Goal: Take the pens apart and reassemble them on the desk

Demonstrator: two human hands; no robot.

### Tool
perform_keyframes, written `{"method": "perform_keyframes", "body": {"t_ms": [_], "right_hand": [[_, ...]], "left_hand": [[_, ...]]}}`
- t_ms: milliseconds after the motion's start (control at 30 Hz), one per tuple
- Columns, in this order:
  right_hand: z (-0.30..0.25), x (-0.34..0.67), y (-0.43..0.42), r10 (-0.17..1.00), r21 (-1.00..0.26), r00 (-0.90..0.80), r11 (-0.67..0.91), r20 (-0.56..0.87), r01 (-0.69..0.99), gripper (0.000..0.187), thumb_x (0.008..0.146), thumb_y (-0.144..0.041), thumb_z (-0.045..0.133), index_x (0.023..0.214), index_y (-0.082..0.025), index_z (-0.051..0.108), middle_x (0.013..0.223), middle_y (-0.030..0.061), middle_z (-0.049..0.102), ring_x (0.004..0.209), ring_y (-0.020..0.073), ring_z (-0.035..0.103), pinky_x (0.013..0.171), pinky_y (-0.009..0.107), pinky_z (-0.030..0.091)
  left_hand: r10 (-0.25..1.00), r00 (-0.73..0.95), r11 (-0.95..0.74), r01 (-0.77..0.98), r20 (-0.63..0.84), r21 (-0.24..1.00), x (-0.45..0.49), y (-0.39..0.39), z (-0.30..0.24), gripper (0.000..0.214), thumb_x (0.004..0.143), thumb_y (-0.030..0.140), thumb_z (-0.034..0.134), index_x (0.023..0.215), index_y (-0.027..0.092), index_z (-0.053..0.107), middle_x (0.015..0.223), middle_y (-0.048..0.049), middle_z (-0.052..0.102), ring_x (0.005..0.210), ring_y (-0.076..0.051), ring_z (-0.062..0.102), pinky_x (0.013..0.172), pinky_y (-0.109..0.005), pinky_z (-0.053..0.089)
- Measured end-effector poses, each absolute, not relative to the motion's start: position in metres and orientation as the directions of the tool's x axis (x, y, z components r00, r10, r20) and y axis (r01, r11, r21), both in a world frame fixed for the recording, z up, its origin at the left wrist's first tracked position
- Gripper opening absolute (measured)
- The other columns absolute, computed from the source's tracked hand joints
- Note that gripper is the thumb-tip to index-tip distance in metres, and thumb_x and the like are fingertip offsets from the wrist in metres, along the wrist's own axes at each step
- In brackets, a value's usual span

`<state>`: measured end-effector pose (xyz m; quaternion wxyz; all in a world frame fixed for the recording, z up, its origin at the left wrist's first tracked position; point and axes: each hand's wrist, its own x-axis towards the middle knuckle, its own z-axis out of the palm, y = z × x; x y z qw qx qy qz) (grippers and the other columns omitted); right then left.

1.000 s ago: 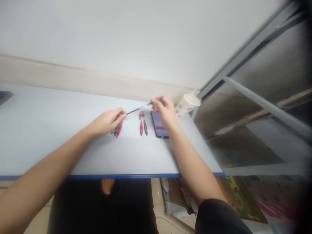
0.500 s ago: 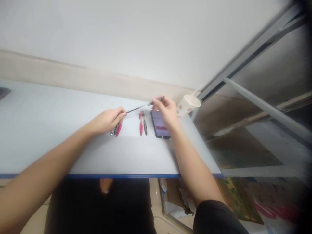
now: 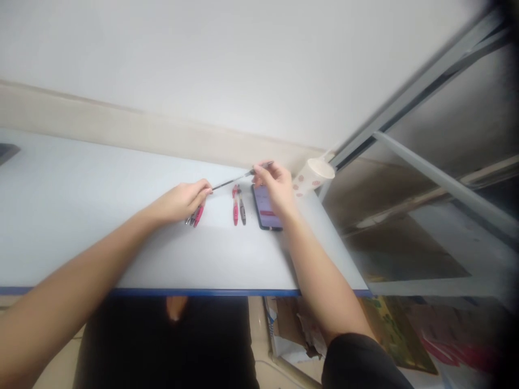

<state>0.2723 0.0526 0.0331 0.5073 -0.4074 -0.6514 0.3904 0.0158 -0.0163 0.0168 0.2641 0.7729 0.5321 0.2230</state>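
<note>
My left hand (image 3: 180,202) and my right hand (image 3: 273,189) pinch opposite parts of a thin dark pen (image 3: 231,181), which spans the gap between them at a slant. Under my left hand lies a small bunch of pink and grey pens (image 3: 195,217), partly hidden by my fingers. A pink pen (image 3: 235,208) and a grey pen (image 3: 242,208) lie side by side between my hands. My right hand hangs over a smartphone (image 3: 263,208) lying lit on the table, hiding part of its screen.
The white table (image 3: 101,183) has a blue front edge and meets a beige wall strip behind. A paper cup with a red pattern (image 3: 314,175) stands at its far right corner. Grey metal frame bars rise to the right; cardboard lies on the floor below.
The view has shifted slightly, with the table a little higher in the picture. Both hands keep hold of the thin pen and have barely moved.
</note>
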Motion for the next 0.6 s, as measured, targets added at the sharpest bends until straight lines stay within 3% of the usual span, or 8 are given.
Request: {"method": "perform_keyframes", "body": {"t_ms": [300, 600], "right_hand": [[0.0303, 0.2683, 0.0507, 0.928, -0.938, -0.238, 0.321, 0.285, 0.129, 0.031, 0.084, -0.052, 0.078, 0.088, -0.022, 0.069, 0.071, -0.0012, 0.062, 0.067, 0.0145, 0.058, 0.067, 0.03, 0.052], [0.0284, 0.2735, 0.0554, 0.931, -0.932, -0.156, 0.347, 0.329, 0.104, 0.024, 0.087, -0.045, 0.076, 0.088, -0.022, 0.068, 0.065, -0.0029, 0.058, 0.067, 0.0154, 0.061, 0.07, 0.031, 0.052]], "left_hand": [[0.93, 0.364, -0.301, 0.689, 0.044, 0.659, 0.0158, -0.0174, 0.0165, 0.034, 0.11, 0.047, 0.032, 0.092, 0.026, 0.052, 0.069, 0.0004, 0.071, 0.062, -0.02, 0.063, 0.067, -0.033, 0.047], [0.935, 0.354, -0.281, 0.686, 0.03, 0.671, 0.0156, -0.0168, 0.015, 0.034, 0.109, 0.048, 0.033, 0.094, 0.026, 0.053, 0.067, 0.0011, 0.069, 0.059, -0.019, 0.06, 0.065, -0.033, 0.045]]}}
